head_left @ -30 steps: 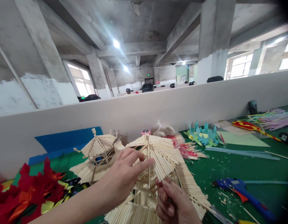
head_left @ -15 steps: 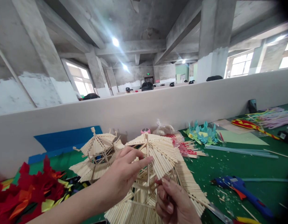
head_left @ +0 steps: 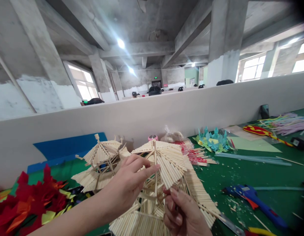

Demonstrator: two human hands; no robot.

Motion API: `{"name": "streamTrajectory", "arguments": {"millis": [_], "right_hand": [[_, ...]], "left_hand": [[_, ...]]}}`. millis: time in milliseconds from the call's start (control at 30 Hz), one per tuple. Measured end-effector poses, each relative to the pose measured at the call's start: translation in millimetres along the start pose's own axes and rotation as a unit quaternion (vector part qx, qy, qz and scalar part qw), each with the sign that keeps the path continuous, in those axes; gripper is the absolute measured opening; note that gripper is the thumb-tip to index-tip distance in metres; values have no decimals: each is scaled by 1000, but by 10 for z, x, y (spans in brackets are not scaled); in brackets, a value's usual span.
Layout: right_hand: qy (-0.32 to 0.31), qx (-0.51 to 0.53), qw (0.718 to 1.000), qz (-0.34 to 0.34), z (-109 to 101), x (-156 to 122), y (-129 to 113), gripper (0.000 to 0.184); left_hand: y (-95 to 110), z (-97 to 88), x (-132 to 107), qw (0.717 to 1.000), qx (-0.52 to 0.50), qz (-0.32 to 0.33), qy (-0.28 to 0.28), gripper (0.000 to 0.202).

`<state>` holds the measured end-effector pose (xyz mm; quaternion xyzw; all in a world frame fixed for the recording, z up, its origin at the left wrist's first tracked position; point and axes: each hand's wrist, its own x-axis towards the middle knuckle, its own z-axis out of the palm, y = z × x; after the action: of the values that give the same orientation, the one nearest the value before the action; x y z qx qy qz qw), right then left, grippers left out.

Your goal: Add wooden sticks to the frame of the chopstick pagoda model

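Note:
A model pavilion [head_left: 170,162] built of thin wooden sticks stands before me, its tiered roof partly covered by stick panels. Reaching in from the left, my left hand [head_left: 132,175] has its fingers closed at the open section of the upper roof, the index fingertip against a roof rib; the thumb is hidden. My right hand [head_left: 183,209] pinches the lower edge of the front roof panel between thumb and forefinger. Whether a small loose piece is also in that pinch cannot be made out. Behind my left wrist is a smaller stick pavilion [head_left: 101,152].
A blue glue gun [head_left: 255,196] and scissors [head_left: 232,224] lie at right on the green table. Bagged sticks [head_left: 198,157], blue paper flowers [head_left: 213,139] and pale glue sticks [head_left: 250,158] sit farther back. Red paper flowers [head_left: 38,196] are at left. A white partition [head_left: 132,118] runs behind.
The view has shifted very slightly. Both hands keep nearly the same place on the pavilion roof.

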<state>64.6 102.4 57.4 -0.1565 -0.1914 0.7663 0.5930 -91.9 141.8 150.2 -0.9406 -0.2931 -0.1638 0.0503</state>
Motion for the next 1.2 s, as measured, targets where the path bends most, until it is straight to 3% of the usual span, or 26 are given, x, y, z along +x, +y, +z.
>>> {"name": "streamTrajectory", "arguments": {"millis": [667,900,1200], "right_hand": [[-4,-10,1000,3,-9,-18,-17,29],[32,-19,999,-1,31,-8,-23,32],[53,-47,997,-7,43,10,-14,33]], "left_hand": [[15,-12,20,1000,15,7,-13,54],[0,7,-7,995,97,22,-17,51],[18,8,-11,995,99,19,-22,51]]}}
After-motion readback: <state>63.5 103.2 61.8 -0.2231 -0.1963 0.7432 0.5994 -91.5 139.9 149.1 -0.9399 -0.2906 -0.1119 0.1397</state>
